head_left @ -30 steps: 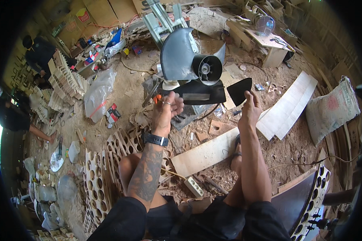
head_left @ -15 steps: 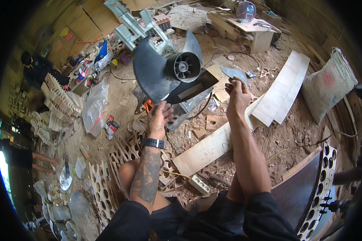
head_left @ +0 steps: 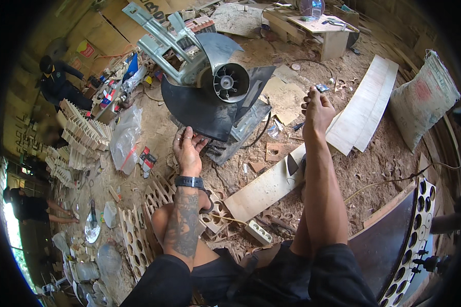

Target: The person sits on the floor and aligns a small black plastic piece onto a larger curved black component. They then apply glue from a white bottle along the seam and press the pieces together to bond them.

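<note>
A large fan (head_left: 230,82) with a round grey hub, black blades and one grey blade lies tilted on the dusty floor in front of me, resting against a grey metal frame (head_left: 153,41). My left hand (head_left: 188,148), with a black watch on its wrist, reaches up to the lower edge of the nearest black blade (head_left: 197,110), fingers and thumb closed on that edge. My right hand (head_left: 317,107) is raised to the right of the fan, away from it, fingers curled into a loose fist with nothing visible in it.
Pale wooden planks (head_left: 363,102) and a board (head_left: 266,187) lie on the right, with a filled sack (head_left: 425,97) beyond. A white power strip (head_left: 259,233) lies by my knees, perforated wooden panels (head_left: 159,197) on the left. Other people (head_left: 56,82) work at far left.
The fan has turned and sits closer and higher in view. My left hand moved up to the black blade's edge. My right hand left the dark blade piece and drew back to the right.
</note>
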`<state>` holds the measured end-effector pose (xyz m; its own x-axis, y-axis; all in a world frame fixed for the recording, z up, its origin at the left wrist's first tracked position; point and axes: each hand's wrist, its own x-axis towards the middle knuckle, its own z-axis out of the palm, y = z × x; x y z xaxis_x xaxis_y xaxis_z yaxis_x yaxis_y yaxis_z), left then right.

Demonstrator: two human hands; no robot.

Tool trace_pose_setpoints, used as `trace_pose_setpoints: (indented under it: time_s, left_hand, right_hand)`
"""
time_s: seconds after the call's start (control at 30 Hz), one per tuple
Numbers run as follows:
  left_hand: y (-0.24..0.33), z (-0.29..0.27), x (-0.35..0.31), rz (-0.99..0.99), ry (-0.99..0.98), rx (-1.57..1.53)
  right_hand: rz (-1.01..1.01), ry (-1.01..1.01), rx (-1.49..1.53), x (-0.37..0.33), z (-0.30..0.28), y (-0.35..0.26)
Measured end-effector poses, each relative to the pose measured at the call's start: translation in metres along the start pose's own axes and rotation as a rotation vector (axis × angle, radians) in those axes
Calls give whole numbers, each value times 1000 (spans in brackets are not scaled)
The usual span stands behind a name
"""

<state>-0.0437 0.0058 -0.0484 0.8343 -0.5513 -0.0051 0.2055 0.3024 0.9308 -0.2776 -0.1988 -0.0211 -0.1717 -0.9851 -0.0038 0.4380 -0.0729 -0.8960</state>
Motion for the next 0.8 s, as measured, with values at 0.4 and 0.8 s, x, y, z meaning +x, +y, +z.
trace_pose_setpoints:
  time_s: [0.4, 0.8]
  left_hand:
    - [-2, 1, 0, 36, 3, -6]
    - [11, 9, -3, 45, 1, 55]
  right_hand:
    - [55, -27, 62, 5, 2, 0]
    - [168, 112, -573, 69, -14, 90]
